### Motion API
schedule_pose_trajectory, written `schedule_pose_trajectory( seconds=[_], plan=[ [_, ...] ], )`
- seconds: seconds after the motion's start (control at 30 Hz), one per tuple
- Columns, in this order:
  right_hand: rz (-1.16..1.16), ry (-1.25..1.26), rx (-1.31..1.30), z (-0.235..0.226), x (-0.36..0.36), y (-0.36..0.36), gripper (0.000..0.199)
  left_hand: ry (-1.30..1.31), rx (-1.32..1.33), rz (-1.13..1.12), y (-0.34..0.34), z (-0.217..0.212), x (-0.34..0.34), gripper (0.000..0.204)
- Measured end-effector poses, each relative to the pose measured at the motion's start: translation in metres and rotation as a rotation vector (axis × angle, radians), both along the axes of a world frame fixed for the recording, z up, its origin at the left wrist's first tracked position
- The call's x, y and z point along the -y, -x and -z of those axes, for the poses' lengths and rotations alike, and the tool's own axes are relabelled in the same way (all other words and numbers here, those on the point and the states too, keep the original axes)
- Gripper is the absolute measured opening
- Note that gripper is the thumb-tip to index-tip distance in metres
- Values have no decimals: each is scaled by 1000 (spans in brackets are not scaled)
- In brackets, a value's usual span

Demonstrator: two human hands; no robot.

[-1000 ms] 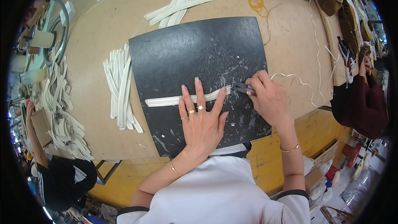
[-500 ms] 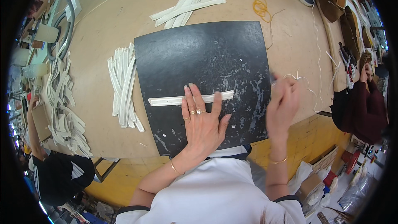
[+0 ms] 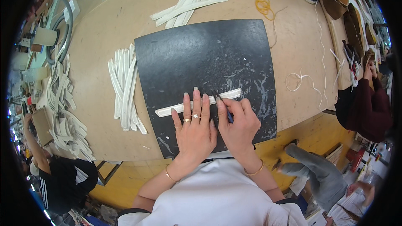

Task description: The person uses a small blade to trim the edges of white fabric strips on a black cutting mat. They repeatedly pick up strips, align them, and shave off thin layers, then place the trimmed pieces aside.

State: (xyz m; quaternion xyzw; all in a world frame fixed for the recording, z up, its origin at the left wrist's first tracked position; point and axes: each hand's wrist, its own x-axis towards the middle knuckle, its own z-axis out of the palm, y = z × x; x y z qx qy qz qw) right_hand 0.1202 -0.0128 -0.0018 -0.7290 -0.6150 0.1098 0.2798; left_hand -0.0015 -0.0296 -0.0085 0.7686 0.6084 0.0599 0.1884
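A white stitched strip [image 3: 168, 111] lies slightly slanted across a black mat [image 3: 197, 54]. My left hand [image 3: 194, 132] rests flat over its middle, fingers stretched out and pressing it down. Close beside, my right hand [image 3: 240, 125] is closed around small dark scissors [image 3: 230, 116]. Their dark tips reach the strip between my two hands, near its right part. Part of the handle is hidden by my fingers.
Left of the mat lies a stack of white strips [image 3: 123, 88]; another pile [image 3: 192, 2] lies beyond it. Loose offcuts [image 3: 67, 117] heap at far left. Yellow cord [image 3: 263, 5] and white cord [image 3: 299, 79] are on the right. A person in grey trousers [image 3: 314, 175] is behind at right.
My right hand has come in from the mat's right edge to the strip, bringing the scissors. The strip has shifted slightly right and tilted more. A person in grey trousers has appeared at lower right.
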Motion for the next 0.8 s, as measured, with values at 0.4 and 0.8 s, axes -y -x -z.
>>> schedule_pose_trajectory(
  seconds=[0.4, 0.8],
  plan=[
    [289, -9, 28, -16, -14, -51, 18, -26, -3, -15, -5, 9, 6, 70],
    [177, 17, 152, -2, -24, -73, 22, -89, 160, -8, 0, 10, 4, 66]
  ],
)
